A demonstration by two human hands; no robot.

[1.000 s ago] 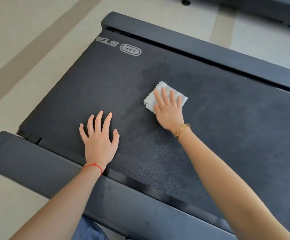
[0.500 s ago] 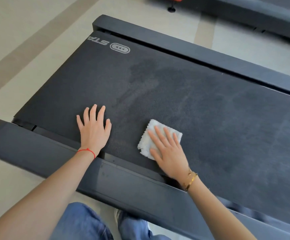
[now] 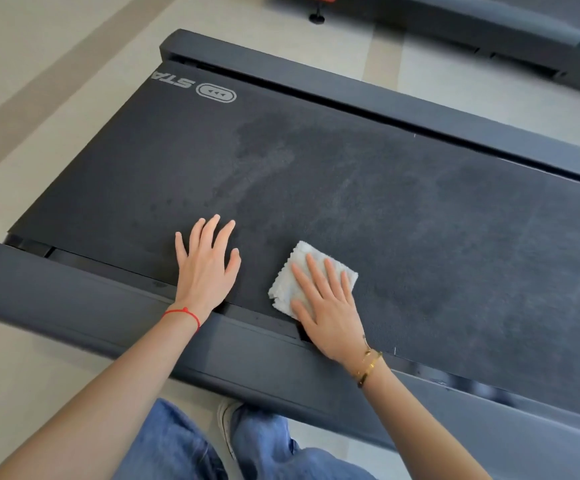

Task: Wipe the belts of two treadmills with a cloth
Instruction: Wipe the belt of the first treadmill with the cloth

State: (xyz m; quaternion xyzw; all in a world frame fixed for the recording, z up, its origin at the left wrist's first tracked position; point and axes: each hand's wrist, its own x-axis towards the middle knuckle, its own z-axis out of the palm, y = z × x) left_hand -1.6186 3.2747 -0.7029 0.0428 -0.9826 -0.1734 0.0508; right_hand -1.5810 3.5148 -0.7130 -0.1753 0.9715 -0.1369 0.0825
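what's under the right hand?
A folded white cloth, pressed flat on the treadmill belt by the right hand. The belt beneath the cloth is hidden.

A dark treadmill belt fills the view, with faint dusty smears across its surface. The right hand presses flat, fingers straight, on a small folded white cloth near the belt's near edge. The left hand rests flat on the belt just beside it, fingers spread. A second treadmill stands well apart on the pale floor.
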